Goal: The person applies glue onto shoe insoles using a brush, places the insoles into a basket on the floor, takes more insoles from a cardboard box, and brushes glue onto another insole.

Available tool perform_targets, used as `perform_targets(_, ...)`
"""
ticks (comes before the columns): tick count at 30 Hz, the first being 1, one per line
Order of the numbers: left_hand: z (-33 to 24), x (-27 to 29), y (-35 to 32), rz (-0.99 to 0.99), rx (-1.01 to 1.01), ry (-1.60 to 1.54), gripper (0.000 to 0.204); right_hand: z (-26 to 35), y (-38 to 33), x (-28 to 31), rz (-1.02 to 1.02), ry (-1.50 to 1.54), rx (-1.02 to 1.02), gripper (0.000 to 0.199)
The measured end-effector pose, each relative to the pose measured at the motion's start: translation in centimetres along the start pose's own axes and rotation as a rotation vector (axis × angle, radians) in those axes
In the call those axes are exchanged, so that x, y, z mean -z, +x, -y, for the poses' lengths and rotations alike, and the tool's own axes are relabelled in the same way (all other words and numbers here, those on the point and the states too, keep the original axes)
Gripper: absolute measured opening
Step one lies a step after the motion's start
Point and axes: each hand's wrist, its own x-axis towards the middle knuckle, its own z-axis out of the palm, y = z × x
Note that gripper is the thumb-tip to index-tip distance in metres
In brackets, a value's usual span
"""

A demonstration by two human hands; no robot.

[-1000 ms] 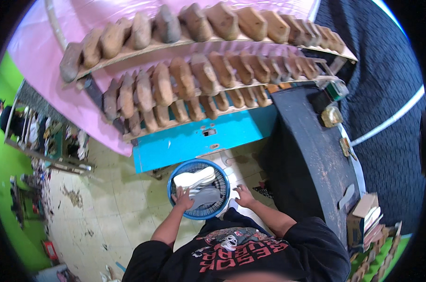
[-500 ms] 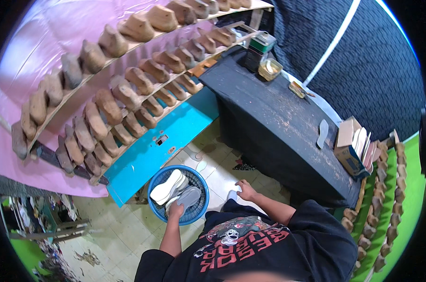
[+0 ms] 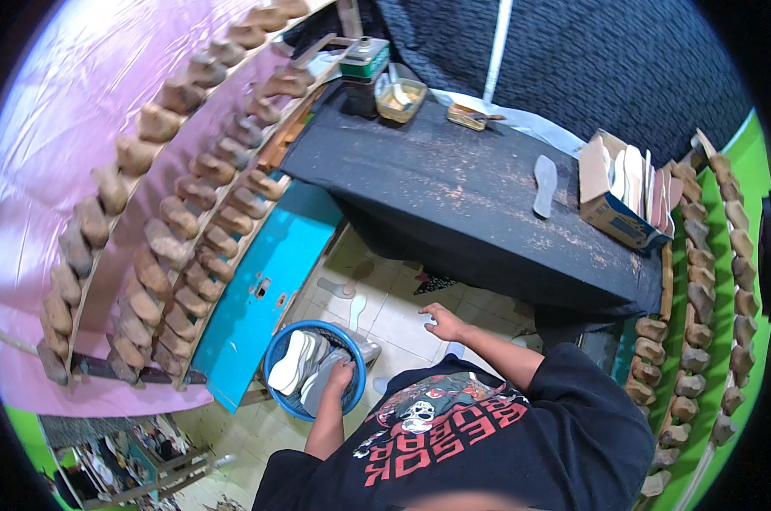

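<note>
A blue round plastic basket (image 3: 271, 351) holds a stack of white shoe soles (image 3: 292, 361) and several grey soles (image 3: 318, 375). My left hand (image 3: 341, 376) reaches into it from the near right side, fingers curled over the edge of the grey soles; their undersides are hidden. Right of the basket, my right hand (image 3: 442, 322) hangs over the floor, holding nothing, with its fingers bent and apart. On the black-covered table (image 3: 479, 189) ahead lies a single grey sole (image 3: 544, 186).
A cardboard box (image 3: 602, 200) of soles stands at the table's right end. A green-topped can (image 3: 365, 58), a plastic tub (image 3: 401, 100) and a yellowish tray (image 3: 467, 117) line the back. Racks of wooden shoe lasts (image 3: 158, 123) flank both sides. A turquoise board (image 3: 275, 281) sits left.
My view has turned toward the right, bringing the table more in front. My left hand has shifted to the right side of the grey soles. My right hand's fingers have spread.
</note>
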Motion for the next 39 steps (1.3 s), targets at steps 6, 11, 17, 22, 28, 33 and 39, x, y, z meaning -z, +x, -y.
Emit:
perform_targets(6, -9.2, -6.6, 2.6, 0.116, 0.002, 0.125, 0.061, -6.2, -3.8, 5.7, -0.08, 0.169, -0.06, 0.042)
perform_targets(11, -21.5, -12.0, 0.3, 0.246, -0.209, 0.032, 0.055, -9.0, -6.3, 10.8, -0.076, 0.262, -0.139, 0.037)
perform_targets(17, -29.9, -16.3, 1.0, 0.458, -0.433, -0.125, 0.049, -7.5, -7.4, 16.1, -0.172, 0.36, 0.05, 0.032)
perform_targets(22, -36.1, -16.8, 0.7, 0.54, -0.466, -0.272, 0.024, -5.3, -6.8, 18.9, -0.217, 0.481, 0.109, 0.029)
perform_targets(28, -39.9, -15.5, 3.8, 0.557, -0.599, -0.301, 0.021, -2.4, -4.6, 21.2, -0.354, 0.588, 0.105, 0.026)
perform_targets(33, -45.5, -13.2, 7.5, 0.597, -0.582, -0.414, 0.018, -1.7, -1.9, 22.9, -0.458, 0.616, 0.0, 0.022)
perform_targets(39, -52.6, -11.3, 11.8, 0.724, -0.638, -0.452, 0.016, 0.8, 1.7, 26.2, -0.671, 0.555, -0.142, 0.02)
